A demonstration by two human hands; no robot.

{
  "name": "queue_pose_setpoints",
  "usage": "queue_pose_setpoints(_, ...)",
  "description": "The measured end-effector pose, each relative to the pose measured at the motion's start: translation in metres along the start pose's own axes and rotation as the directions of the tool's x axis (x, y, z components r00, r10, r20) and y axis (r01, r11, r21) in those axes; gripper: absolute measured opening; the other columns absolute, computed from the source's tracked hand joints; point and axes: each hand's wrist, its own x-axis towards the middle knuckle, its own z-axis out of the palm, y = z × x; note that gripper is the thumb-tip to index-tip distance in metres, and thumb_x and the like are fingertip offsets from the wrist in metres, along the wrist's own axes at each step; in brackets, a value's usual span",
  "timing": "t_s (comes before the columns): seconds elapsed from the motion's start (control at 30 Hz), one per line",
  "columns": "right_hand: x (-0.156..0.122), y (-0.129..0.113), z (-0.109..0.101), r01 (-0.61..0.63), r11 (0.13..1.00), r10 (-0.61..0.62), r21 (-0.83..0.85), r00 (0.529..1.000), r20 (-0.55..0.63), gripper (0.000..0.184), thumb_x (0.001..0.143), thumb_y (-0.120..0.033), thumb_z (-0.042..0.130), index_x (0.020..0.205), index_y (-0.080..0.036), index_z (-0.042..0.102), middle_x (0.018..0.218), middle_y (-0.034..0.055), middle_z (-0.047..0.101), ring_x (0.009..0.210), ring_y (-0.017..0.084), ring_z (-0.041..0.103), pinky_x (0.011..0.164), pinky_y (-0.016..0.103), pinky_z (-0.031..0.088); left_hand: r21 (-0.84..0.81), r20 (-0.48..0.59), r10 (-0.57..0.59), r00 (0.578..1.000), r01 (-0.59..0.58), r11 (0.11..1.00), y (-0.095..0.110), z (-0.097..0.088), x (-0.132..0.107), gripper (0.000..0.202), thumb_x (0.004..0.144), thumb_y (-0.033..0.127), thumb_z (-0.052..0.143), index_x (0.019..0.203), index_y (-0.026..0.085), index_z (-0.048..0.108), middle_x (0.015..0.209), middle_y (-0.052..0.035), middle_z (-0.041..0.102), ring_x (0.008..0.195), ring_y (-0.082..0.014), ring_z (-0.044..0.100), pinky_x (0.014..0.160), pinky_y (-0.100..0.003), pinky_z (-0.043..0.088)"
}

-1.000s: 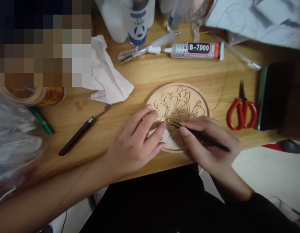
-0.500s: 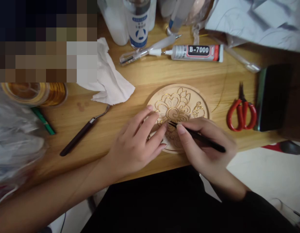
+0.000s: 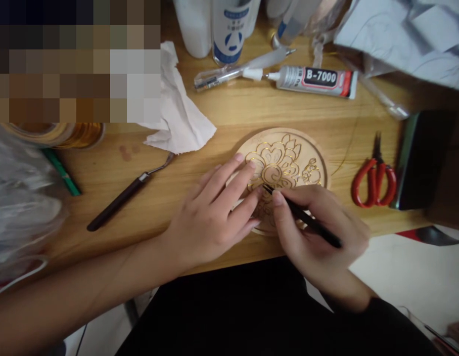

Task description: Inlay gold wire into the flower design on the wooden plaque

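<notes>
A round wooden plate (image 3: 323, 163) with a raised rim lies before me, bearing a flower pattern outlined in gold wire (image 3: 271, 173). My left hand (image 3: 214, 212) rests on its left side, fingers spread and stretched out over the pattern. Pinched in my right hand (image 3: 322, 232) are black tweezers (image 3: 311, 220). Their tips touch down near the flower's centre, close to my left fingertips. Whether the tips grip a bit of wire is too small to tell. Both hands hide the lower part of the plate.
Red-handled pliers (image 3: 374, 183) and a phone (image 3: 422, 158) lie at right. Behind the plate are a B-7000 glue tube (image 3: 314, 81), a pen (image 3: 240, 69) and bottles (image 3: 229, 34). A tissue (image 3: 185, 118), a dark-handled metal tool (image 3: 118, 200) and a wire spool (image 3: 81, 134) lie left.
The whole view has shifted slightly, so the plate and hands appear a little further right. The tweezers stay at nearly the same place on the flower, and the left hand remains on the plate.
</notes>
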Motion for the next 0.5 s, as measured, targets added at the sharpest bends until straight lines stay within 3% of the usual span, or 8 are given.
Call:
queue_pose_setpoints(0.13, 0.003, 0.000, -0.004, -0.019, 1.000, 0.018, 0.014, 0.998, 0.059, 0.024, 0.082, -0.008, 0.069, 0.097, -0.027, 0.065, 0.072, 0.0015, 0.065, 0.062, 0.017, 0.061, 0.049, 0.034, 0.051, 0.006, 0.023, -0.004, 1.000, 0.004, 1.000, 0.000, -0.001, -0.001, 0.028, 0.094, 0.029, 0.060, 0.112, 0.009, 0.065, 0.132, -0.0220, 0.062, 0.128, -0.0377, 0.057, 0.099, -0.048, 0.056)
queue_pose_setpoints(0.5, 0.005, 0.015, -0.010, 0.097, 0.993, -0.104, 0.060, 0.985, 0.134, 0.036, 0.079, -0.005, 0.070, 0.107, -0.027, 0.067, 0.082, 0.0028, 0.070, 0.071, 0.020, 0.065, 0.057, 0.037, 0.056, 0.011, 0.039, -0.011, 0.999, 0.010, 1.000, 0.000, -0.001, -0.002, 0.030, 0.094, 0.031, 0.061, 0.115, 0.009, 0.065, 0.135, -0.0214, 0.061, 0.131, -0.0366, 0.055, 0.100, -0.047, 0.056)
